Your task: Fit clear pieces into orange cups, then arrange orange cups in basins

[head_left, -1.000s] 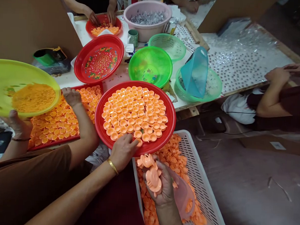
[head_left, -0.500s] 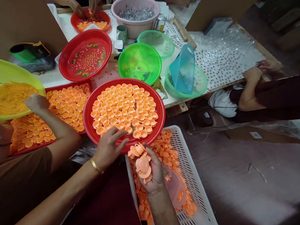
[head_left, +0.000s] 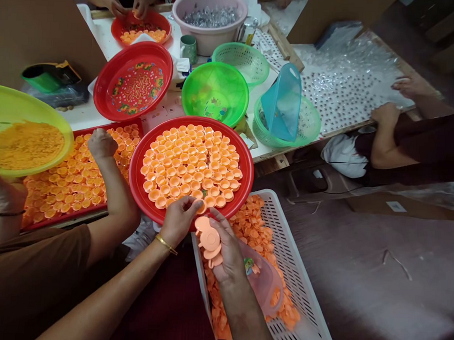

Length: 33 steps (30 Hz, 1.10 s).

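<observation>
A round red tray (head_left: 135, 161) holds many small orange plastic cups (head_left: 184, 170) with tiny handles, most with their hollow side up. At its near rim, my left hand (head_left: 179, 219), with a gold bracelet at the wrist, pinches one orange cup (head_left: 200, 206) between thumb and fingertips. My right hand (head_left: 229, 253) is just to the right, palm up, its fingers curled round several orange cups (head_left: 210, 239) that lie flat side up in the palm. The fingertips of both hands are close together.
Below right, a white slotted basket (head_left: 301, 273) contains loose orange pieces and a pink translucent scoop (head_left: 263, 287). At left, a co-worker's fist (head_left: 102, 144) is over a red rectangular tray of cups, beside a yellow basin (head_left: 64, 153). Beyond stand a green bowl (head_left: 215, 92) and an empty-looking red tray (head_left: 133, 85).
My left hand has moved right and closed on a cup beside my right hand. The cups in my right palm lie flatter. The co-worker's fist at left has moved right and up.
</observation>
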Available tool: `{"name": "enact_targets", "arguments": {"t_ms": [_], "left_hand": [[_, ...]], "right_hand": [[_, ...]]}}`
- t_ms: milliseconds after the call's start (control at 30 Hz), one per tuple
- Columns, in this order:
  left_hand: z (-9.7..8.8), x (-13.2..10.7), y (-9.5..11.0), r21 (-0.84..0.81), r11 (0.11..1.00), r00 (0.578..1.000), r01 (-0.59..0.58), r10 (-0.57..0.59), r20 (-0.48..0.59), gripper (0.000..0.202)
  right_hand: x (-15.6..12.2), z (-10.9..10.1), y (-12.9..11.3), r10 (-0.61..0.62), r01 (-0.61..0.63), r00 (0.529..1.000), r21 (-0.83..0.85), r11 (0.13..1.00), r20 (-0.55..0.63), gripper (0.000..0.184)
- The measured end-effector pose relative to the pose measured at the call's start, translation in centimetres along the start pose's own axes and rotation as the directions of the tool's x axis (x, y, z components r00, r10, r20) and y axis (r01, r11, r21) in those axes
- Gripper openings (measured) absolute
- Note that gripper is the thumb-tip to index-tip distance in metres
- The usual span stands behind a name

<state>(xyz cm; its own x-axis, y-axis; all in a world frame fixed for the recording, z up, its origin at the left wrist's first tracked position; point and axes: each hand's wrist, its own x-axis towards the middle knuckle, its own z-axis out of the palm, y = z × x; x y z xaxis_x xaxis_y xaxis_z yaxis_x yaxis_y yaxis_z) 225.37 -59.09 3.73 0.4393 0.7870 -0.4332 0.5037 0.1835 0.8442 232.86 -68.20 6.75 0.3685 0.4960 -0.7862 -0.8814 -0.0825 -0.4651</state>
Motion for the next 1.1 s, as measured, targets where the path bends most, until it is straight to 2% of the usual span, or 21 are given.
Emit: {"name": "enact_targets", "arguments": {"t_ms": [33,67,133,200,267,300,367,467,500,533,600,700,767,833,867,967,1100], "left_hand": [[-0.3,-0.1,-0.2,0.174,0.983,0.998,-0.05,0.054,-0.02,0.024],[-0.6,-0.2,-0.4,0.356,0.929,0.993,-0.105,0.117,-0.011,0.021],[-1.3,-0.4,-0.8,0.644,0.736,0.974,-0.207,0.22,0.061,0.017],[-1.8,-0.6,-1.1,0.788,0.557,0.952,-0.261,0.284,0.114,0.016],[-2.2,-0.7,-1.2,0.844,0.472,0.935,-0.254,0.344,0.089,0.018],[-2.2,-0.8,-1.1,0.848,0.472,0.924,-0.239,0.378,0.05,0.019],[-2.2,-1.2,-0.7,0.784,0.555,0.892,-0.279,0.452,-0.002,0.023],[-1.7,-1.8,0.3,0.457,0.755,0.87,-0.469,0.485,0.091,0.028],[-1.4,-1.9,0.5,0.322,0.812,0.873,-0.486,0.463,0.15,0.028],[-1.3,-1.8,0.8,0.2,0.867,0.884,-0.457,0.419,0.207,0.028],[-1.0,-1.5,0.9,0.019,0.95,0.906,-0.311,0.29,0.309,0.027],[-1.0,-0.7,0.7,-0.118,0.985,0.877,-0.124,0.165,0.452,0.033],[-0.9,-0.2,0.5,-0.057,0.993,0.878,-0.1,0.115,0.464,0.035],[-0.7,0.3,0.5,0.137,0.979,0.917,-0.153,0.089,0.388,0.039],[-0.5,0.6,0.5,0.263,0.944,0.935,-0.198,0.102,0.339,0.039],[0.3,1.4,0.6,0.56,0.769,0.945,-0.307,0.178,0.274,0.027],[0.9,2.3,0.7,0.768,0.568,0.954,-0.295,0.217,0.207,0.022]], "right_hand": [[0.0,-0.1,-0.1,-0.038,0.038,0.999,0.0,0.999,-0.037,0.045],[0.0,-0.3,-0.2,-0.074,0.074,0.995,-0.004,0.997,-0.069,0.042],[0.2,-0.8,-0.4,-0.126,0.125,0.987,-0.018,0.992,-0.104,0.038],[0.5,-1.2,-0.6,-0.147,0.143,0.984,-0.046,0.989,-0.103,0.039],[0.8,-1.4,-0.6,-0.169,0.163,0.981,-0.072,0.984,-0.091,0.038],[1.0,-1.4,-0.5,-0.184,0.177,0.979,-0.081,0.981,-0.088,0.038],[1.2,-1.1,-0.4,-0.207,0.199,0.974,-0.092,0.976,-0.088,0.035],[1.1,-0.7,-0.2,-0.22,0.212,0.972,-0.098,0.972,-0.082,0.033],[1.1,-0.6,-0.1,-0.215,0.207,0.974,-0.096,0.974,-0.075,0.033],[1.0,-0.5,-0.1,-0.203,0.196,0.977,-0.092,0.976,-0.07,0.034],[1.0,-0.5,-0.1,-0.173,0.167,0.982,-0.081,0.983,-0.073,0.034],[1.1,-0.6,-0.2,-0.161,0.155,0.982,-0.069,0.986,-0.098,0.035],[1.2,-0.9,-0.3,-0.16,0.153,0.982,-0.078,0.985,-0.096,0.036],[1.3,-1.2,-0.5,-0.154,0.146,0.984,-0.087,0.985,-0.092,0.037],[1.3,-1.4,-0.6,-0.15,0.142,0.984,-0.087,0.986,-0.096,0.037],[1.1,-2.1,-0.8,-0.131,0.127,0.983,-0.041,0.991,-0.127,0.036],[1.1,-2.6,-0.8,-0.117,0.123,0.981,0.031,0.992,-0.156,0.032]]}}
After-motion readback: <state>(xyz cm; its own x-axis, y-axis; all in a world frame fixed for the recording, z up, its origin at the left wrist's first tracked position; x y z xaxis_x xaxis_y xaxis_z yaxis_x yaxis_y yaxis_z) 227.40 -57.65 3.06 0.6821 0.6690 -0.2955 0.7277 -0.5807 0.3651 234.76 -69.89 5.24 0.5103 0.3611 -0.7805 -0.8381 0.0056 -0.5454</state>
